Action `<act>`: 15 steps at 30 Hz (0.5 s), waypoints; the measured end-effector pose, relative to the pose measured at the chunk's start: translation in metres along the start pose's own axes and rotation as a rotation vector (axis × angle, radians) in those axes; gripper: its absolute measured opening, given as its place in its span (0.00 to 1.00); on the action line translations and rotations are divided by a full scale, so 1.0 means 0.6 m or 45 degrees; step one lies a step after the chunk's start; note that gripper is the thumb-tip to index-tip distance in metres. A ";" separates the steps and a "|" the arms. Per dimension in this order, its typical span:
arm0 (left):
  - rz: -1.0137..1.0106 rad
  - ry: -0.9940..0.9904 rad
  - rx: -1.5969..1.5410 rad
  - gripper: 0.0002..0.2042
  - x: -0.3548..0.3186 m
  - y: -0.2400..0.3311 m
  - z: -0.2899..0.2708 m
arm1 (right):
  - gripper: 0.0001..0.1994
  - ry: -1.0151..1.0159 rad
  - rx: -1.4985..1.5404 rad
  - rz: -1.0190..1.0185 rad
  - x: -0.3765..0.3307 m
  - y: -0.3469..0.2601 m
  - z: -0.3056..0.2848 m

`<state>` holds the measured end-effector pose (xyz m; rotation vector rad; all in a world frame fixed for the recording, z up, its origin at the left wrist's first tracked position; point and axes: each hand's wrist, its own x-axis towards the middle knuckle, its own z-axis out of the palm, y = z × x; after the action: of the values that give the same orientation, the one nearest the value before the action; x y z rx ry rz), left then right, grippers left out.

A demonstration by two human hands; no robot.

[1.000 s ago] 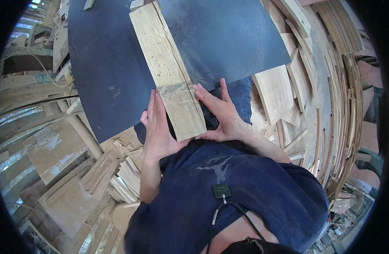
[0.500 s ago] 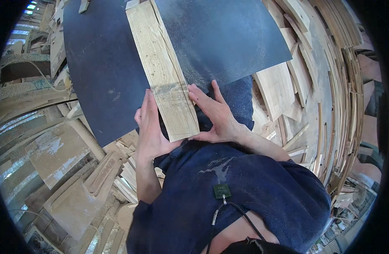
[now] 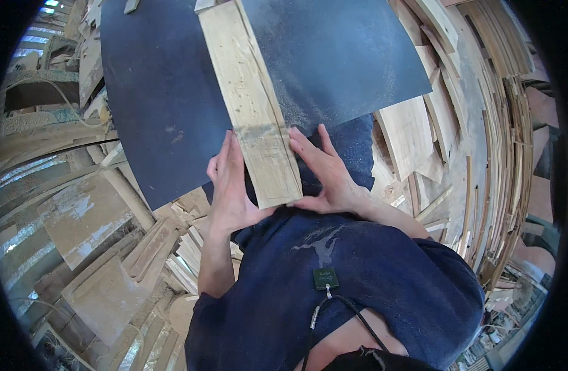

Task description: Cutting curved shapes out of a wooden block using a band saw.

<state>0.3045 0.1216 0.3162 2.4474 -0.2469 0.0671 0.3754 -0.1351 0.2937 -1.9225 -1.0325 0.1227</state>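
A long pale wooden board [image 3: 250,93] with rough, pitted grain and a split along its right side lies lengthwise over a dark flat worktop [image 3: 163,111]. Its near end juts past the worktop's front edge, close to my body. Against the left side of that end is my left hand [image 3: 227,188], thumb tucked toward the end face. My right hand [image 3: 331,179] grips the opposite side, its fingers along the edge and its thumb by the near corner. Between them, the two hands hold the board. A darker smudge crosses the board at fingertip level.
Pale planks [image 3: 407,136] are piled to the right of the worktop, with tall stacks of thin strips [image 3: 516,179] beyond. Wood offcuts [image 3: 188,260] and a dusty flat panel [image 3: 83,213] lie at the left. Sawdust is scattered on the worktop.
The board and both hands have shifted slightly to the right in the view, and the worktop appears shifted a little the same way. The grip looks the same.
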 end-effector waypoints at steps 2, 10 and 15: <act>-0.043 -0.038 -0.045 0.72 0.003 0.004 -0.006 | 0.59 -0.039 -0.037 0.026 -0.001 -0.009 -0.003; -0.001 -0.001 -0.015 0.74 0.019 -0.010 0.010 | 0.61 -0.030 -0.095 0.100 0.017 -0.003 -0.017; -0.017 0.016 -0.017 0.74 0.038 -0.007 0.016 | 0.61 -0.043 -0.110 0.157 0.035 0.011 -0.022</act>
<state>0.3276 0.1149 0.3084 2.4342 -0.2252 0.0750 0.3994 -0.1308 0.3027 -2.0694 -0.9547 0.1836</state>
